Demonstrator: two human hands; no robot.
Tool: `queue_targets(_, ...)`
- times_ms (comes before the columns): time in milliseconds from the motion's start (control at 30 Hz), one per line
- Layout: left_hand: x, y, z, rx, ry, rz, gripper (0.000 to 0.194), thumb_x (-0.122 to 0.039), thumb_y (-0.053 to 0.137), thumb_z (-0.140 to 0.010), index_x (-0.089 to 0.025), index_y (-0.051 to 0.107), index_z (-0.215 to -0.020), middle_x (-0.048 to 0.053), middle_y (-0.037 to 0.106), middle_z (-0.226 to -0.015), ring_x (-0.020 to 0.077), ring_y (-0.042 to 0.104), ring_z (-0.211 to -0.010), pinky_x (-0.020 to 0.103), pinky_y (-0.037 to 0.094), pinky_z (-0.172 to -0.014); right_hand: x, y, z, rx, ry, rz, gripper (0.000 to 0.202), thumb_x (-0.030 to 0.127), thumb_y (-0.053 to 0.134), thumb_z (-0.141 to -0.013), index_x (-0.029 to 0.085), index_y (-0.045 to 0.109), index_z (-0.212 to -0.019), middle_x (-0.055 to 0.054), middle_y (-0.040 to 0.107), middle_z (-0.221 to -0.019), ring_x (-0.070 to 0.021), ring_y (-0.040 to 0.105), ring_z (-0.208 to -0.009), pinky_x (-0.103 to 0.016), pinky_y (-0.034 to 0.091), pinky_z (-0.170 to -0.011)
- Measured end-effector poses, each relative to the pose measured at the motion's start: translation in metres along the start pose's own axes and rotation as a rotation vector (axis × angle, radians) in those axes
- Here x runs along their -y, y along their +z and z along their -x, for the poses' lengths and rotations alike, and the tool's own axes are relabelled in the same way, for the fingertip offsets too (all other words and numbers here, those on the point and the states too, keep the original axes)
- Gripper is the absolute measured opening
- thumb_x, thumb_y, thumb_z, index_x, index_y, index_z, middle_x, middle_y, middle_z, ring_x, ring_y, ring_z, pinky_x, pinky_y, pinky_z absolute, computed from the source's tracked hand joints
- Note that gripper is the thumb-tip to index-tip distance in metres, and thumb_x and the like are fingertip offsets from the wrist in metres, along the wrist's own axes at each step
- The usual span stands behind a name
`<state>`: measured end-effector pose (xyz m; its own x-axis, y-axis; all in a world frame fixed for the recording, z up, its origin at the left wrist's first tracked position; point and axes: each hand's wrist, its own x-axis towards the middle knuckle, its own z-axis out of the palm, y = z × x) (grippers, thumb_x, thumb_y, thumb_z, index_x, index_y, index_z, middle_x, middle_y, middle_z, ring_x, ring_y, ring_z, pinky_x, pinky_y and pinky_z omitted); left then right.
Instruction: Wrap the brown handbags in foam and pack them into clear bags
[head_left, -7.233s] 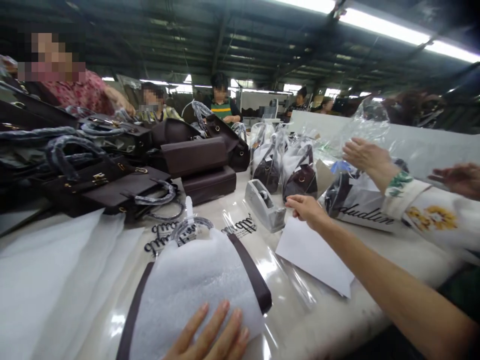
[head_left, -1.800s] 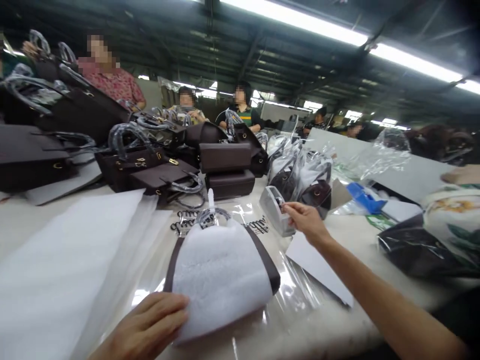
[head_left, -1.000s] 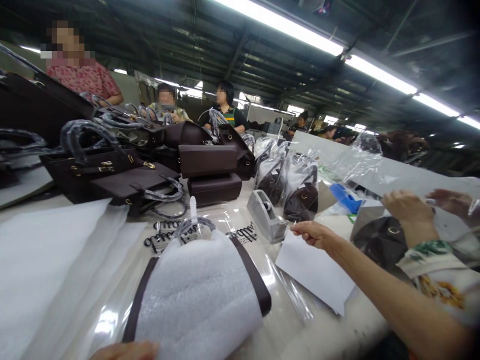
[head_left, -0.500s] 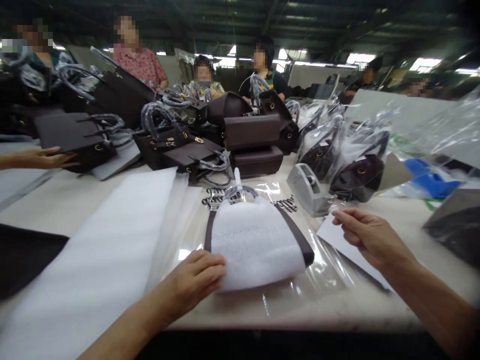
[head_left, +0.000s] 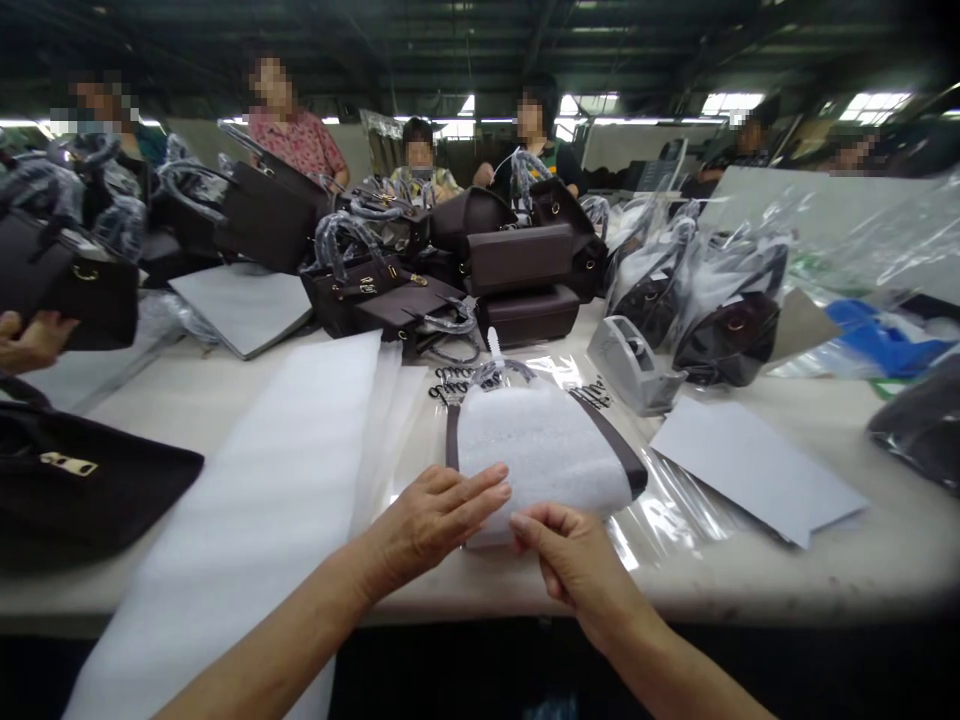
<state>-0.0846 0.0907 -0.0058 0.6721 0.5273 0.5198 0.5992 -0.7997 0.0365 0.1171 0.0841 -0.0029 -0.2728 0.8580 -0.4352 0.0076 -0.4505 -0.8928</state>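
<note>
A dark handbag (head_left: 631,458) lies on a clear printed plastic bag (head_left: 675,520), with white foam sheet (head_left: 540,440) over its front and its wrapped handles (head_left: 499,373) pointing away. My left hand (head_left: 435,515) rests on the foam's near left part, fingers stretched out. Beside it, at the near edge of the foam, is my right hand (head_left: 570,560), thumb and forefinger pinched together; whatever is between them is too small to make out. To the left lies a stack of white foam sheets (head_left: 277,480).
A grey tape dispenser (head_left: 634,365) and white cards (head_left: 757,465) are at the right. Dark handbags (head_left: 517,260) are piled across the back. Another person's hand (head_left: 34,340) holds a bag at the far left; several people stand behind.
My right hand has come left from beside the white cards to the foam's near edge. My left hand's fingers have straightened. The other person's hand and bag have shifted left, and the view has turned slightly.
</note>
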Motion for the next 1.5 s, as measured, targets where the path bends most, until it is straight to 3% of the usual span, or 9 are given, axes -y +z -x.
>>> queue_targets(300,0.000,-0.009,-0.006,0.113,0.092,-0.032,0.045,-0.010,0.051,-0.086,-0.020,0.039,-0.128,-0.001,0.055,-0.125,0.0166,0.050,-0.093,0.031,0.039,-0.073,0.007,0.007,0.003,-0.067,0.055,0.006,0.022,0.032,0.060,-0.069,0.011,0.058,-0.063,0.001,0.059,-0.056,0.0004,0.031,-0.027,-0.015,0.016,-0.029)
queue_targets(400,0.000,-0.010,-0.010,0.160,0.080,-0.035,0.038,-0.013,0.048,-0.088,-0.021,0.043,-0.125,-0.003,0.056,-0.123,0.0153,0.049,-0.089,0.030,0.038,-0.073,0.005,0.007,0.011,-0.045,0.117,-0.075,0.023,0.031,0.063,-0.067,0.011,0.061,-0.079,0.003,0.056,-0.053,-0.0007,0.032,-0.028,-0.014,0.017,-0.029)
queue_targets(500,0.001,-0.009,-0.012,0.193,0.083,-0.017,0.032,-0.017,0.048,-0.089,-0.022,0.049,-0.121,-0.004,0.057,-0.122,0.0150,0.048,-0.088,0.031,0.037,-0.075,-0.003,0.007,0.019,-0.060,0.237,-0.203,0.035,0.031,0.066,-0.067,0.014,0.055,-0.095,0.008,0.047,-0.043,-0.0027,0.031,-0.029,-0.014,0.018,-0.029)
queue_targets(767,0.003,-0.008,-0.010,0.264,0.110,-0.053,0.033,-0.018,0.048,-0.088,-0.026,0.050,-0.121,-0.003,0.055,-0.123,0.0169,0.047,-0.091,0.033,0.036,-0.076,-0.029,0.012,0.015,-0.098,0.363,-0.278,0.014,0.022,0.058,-0.075,0.016,0.050,-0.083,0.008,0.046,-0.054,-0.0001,0.033,-0.032,-0.011,0.019,-0.029)
queue_targets(967,0.002,-0.007,-0.012,0.252,0.114,-0.063,0.033,-0.017,0.048,-0.088,-0.025,0.051,-0.119,-0.001,0.057,-0.121,0.0165,0.047,-0.091,0.032,0.036,-0.077,-0.039,0.010,0.003,-0.062,0.259,-0.196,0.016,0.028,0.057,-0.075,0.014,0.049,-0.073,0.006,0.051,-0.058,-0.0005,0.033,-0.031,-0.013,0.021,-0.028)
queue_targets(1133,0.002,-0.007,-0.013,0.266,0.123,-0.056,0.033,-0.013,0.048,-0.087,-0.024,0.052,-0.118,0.000,0.057,-0.121,0.0170,0.047,-0.092,0.032,0.035,-0.078,-0.043,0.009,-0.014,-0.077,0.244,-0.135,0.020,0.033,0.058,-0.074,0.013,0.054,-0.078,0.004,0.053,-0.053,-0.0024,0.036,-0.030,-0.014,0.021,-0.028)
queue_targets(1267,0.002,-0.007,-0.013,0.275,0.126,-0.046,0.033,-0.013,0.046,-0.088,-0.023,0.052,-0.118,0.000,0.056,-0.122,0.0187,0.046,-0.093,0.033,0.035,-0.078,-0.049,0.007,-0.010,-0.078,0.251,-0.072,0.023,0.035,0.055,-0.075,0.013,0.051,-0.072,0.004,0.052,-0.048,-0.0037,0.037,-0.029,-0.014,0.018,-0.027)
queue_targets(1400,0.000,-0.009,-0.016,0.258,0.122,-0.046,0.031,-0.014,0.042,-0.089,-0.023,0.052,-0.118,0.000,0.058,-0.120,0.0181,0.045,-0.091,0.033,0.036,-0.077,-0.046,0.004,0.002,0.073,0.109,0.011,0.013,0.023,0.053,-0.074,0.013,0.056,-0.081,0.003,0.057,-0.056,-0.0039,0.042,-0.031,-0.014,0.027,-0.031)
queue_targets(1500,-0.001,-0.010,-0.019,0.246,0.138,-0.050,0.029,-0.015,0.040,-0.090,-0.021,0.054,-0.115,0.000,0.059,-0.118,0.0184,0.045,-0.091,0.033,0.036,-0.076,-0.041,0.002,0.000,0.164,0.026,0.115,0.028,0.014,0.042,-0.072,0.014,0.060,-0.094,0.003,0.058,-0.065,-0.0035,0.043,-0.030,-0.014,0.030,-0.032)
